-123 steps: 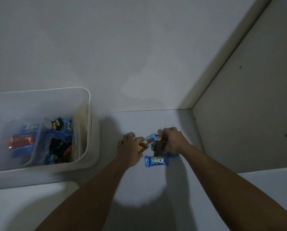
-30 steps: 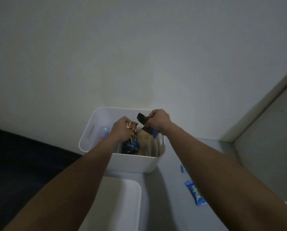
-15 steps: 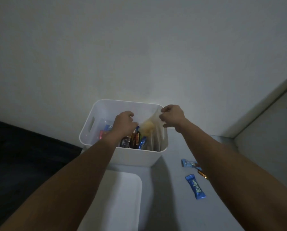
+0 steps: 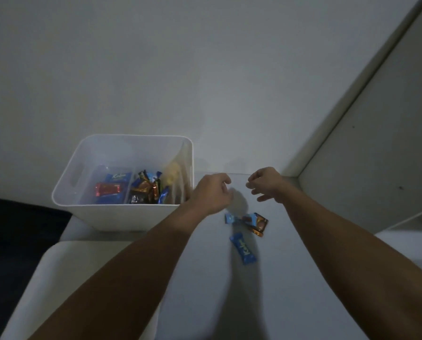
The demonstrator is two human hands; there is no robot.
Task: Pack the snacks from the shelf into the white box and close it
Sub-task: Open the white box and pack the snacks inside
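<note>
The white box (image 4: 121, 218) stands on the left of the shelf, with several wrapped snacks (image 4: 145, 190) lying in it. Three snacks lie loose on the shelf: a blue bar (image 4: 243, 248), a light blue packet (image 4: 237, 218) and a brown-orange packet (image 4: 260, 224). My left hand (image 4: 211, 192) hovers just right of the box, above the loose snacks, fingers loosely curled and holding nothing. My right hand (image 4: 265, 184) hangs a little further right, also holding nothing, fingers relaxed.
A white lid (image 4: 65, 290) lies flat in front of the box. The shelf's right wall (image 4: 367, 155) rises close to my right hand. A dark area (image 4: 13, 241) lies beyond the shelf's left edge.
Both hands have let go of their snacks in the box and moved right, out over the shelf. The view has swung down and right.
</note>
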